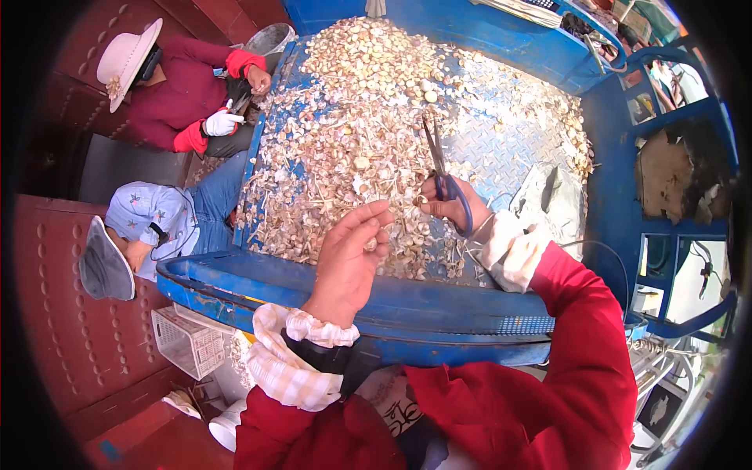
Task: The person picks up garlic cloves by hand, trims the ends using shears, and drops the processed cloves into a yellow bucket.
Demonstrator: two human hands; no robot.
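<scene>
Over the front edge of a blue truck bed (345, 296), my left hand (351, 254) is palm up with its fingers curled round a small garlic piece (370, 244). To its right, my right hand (460, 205) holds black scissors (436, 153) with blue handles, blades apart and pointing up and away. Something small and brownish sits at my right fingertips, too small to name. Beneath and beyond both hands lies a broad heap of garlic cloves, stalks and skins (329, 149).
Two co-workers sit at the left side, one in a pink hat (129, 59), one in a grey hat (106, 262). A grey-white cloth bag (560, 207) lies right of my right hand. A white crate (186, 343) stands below left; a metal bucket (270, 39) is at upper left.
</scene>
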